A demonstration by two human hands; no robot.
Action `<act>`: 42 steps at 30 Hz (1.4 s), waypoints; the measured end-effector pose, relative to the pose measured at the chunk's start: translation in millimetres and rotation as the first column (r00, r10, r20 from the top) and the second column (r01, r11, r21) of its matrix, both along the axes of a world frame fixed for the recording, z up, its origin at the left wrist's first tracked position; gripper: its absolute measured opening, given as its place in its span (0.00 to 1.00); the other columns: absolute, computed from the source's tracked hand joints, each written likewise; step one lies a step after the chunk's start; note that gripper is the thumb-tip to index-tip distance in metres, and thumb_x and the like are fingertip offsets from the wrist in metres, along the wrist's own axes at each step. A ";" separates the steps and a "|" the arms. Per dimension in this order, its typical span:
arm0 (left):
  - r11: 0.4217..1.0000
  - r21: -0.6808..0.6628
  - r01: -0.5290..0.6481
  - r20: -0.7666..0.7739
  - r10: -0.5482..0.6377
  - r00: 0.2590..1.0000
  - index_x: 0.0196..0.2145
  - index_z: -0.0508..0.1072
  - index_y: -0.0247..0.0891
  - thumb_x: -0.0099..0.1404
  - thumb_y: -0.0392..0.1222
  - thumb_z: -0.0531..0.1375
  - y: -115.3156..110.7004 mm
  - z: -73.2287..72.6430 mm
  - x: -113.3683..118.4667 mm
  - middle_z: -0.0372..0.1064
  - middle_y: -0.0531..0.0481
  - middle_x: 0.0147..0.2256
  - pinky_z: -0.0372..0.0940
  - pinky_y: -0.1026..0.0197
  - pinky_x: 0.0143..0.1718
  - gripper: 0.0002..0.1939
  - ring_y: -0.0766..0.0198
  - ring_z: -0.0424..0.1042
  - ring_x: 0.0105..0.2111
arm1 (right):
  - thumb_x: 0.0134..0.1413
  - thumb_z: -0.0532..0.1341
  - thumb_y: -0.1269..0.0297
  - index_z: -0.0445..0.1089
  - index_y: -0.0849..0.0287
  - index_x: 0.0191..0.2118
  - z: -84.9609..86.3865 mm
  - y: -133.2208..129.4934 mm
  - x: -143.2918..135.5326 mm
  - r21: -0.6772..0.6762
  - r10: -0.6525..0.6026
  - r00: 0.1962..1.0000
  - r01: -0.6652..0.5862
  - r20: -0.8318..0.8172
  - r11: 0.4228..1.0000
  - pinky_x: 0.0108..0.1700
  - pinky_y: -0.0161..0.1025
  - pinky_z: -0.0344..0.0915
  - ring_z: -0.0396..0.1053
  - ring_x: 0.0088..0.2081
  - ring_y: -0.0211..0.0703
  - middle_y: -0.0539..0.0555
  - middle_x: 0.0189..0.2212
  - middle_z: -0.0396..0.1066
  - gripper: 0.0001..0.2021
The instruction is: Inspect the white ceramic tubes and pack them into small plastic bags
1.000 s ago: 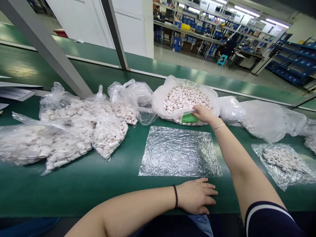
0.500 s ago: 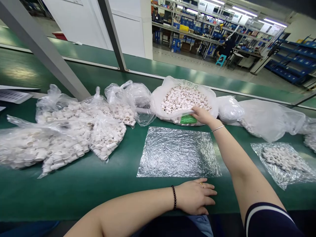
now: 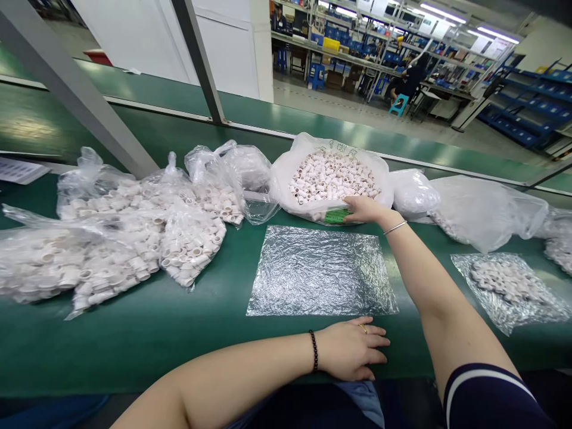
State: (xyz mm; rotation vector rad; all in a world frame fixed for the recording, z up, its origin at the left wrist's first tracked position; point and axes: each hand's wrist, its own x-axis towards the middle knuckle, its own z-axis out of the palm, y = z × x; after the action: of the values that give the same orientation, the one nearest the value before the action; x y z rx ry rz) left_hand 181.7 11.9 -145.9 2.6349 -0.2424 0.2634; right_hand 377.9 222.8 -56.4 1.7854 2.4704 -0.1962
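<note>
My right hand (image 3: 365,210) is at the near rim of a large white plastic bag (image 3: 286,193), fingers over the edge and thumb by a green label (image 3: 336,216). The bag stands open, full of small white tube-like pieces (image 3: 333,176). Just in front of it, a crinkled clear plastic sheet (image 3: 322,274) lies flat on the green table (image 3: 214,345). My left hand (image 3: 351,350) rests palm down on the table below the sheet's near edge, fingers spread and holding nothing.
Clear bags of white fittings (image 3: 192,244) crowd the left side. To the right lie a small clear bag of pieces (image 3: 507,280), a bunched white bag (image 3: 413,193) and a larger translucent bag (image 3: 487,208). A grey metal post (image 3: 84,89) rises at the left; a person (image 3: 409,80) sits far behind.
My right thumb and fingertips are slightly farther apart at the bag's rim, and the rim sits lower there. My left hand stays flat on the table. The whole view has shifted slightly.
</note>
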 end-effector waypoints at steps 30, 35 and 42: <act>1.000 0.003 0.013 -0.039 -0.013 0.999 0.54 0.71 0.32 0.69 0.47 0.54 1.4 3.2 0.2 0.62 0.41 0.61 0.51 0.45 0.66 0.21 0.51 0.57 0.63 | 0.51 0.62 0.60 0.66 0.57 0.38 -2.8 10.6 4.5 0.042 -0.093 0.995 0.095 -0.045 0.995 0.36 0.40 0.60 0.68 0.37 0.49 0.57 0.37 0.73 0.10; 1.000 0.002 0.006 -0.017 -0.006 1.000 0.53 0.72 0.32 0.68 0.46 0.55 1.4 3.9 -0.3 0.63 0.40 0.60 0.52 0.45 0.65 0.20 0.52 0.58 0.63 | 0.51 0.61 0.60 0.66 0.58 0.46 -5.1 7.5 8.4 0.119 -0.166 0.985 0.172 -0.052 0.978 0.38 0.42 0.61 0.69 0.40 0.53 0.60 0.40 0.74 0.16; 1.000 0.000 -0.006 -0.001 0.006 1.000 0.50 0.73 0.33 0.68 0.45 0.55 1.3 5.6 -0.2 0.65 0.41 0.58 0.53 0.46 0.65 0.18 0.52 0.59 0.62 | 0.55 0.59 0.58 0.65 0.59 0.51 -20.2 -11.9 11.7 0.470 -0.248 0.967 0.245 -0.058 0.848 0.49 0.53 0.62 0.68 0.48 0.59 0.62 0.44 0.74 0.19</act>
State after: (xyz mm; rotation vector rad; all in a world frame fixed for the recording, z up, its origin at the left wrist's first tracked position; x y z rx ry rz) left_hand 181.5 13.2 -140.3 2.6363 -0.2349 0.2639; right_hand 389.7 210.9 -76.6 2.2810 2.4216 0.4435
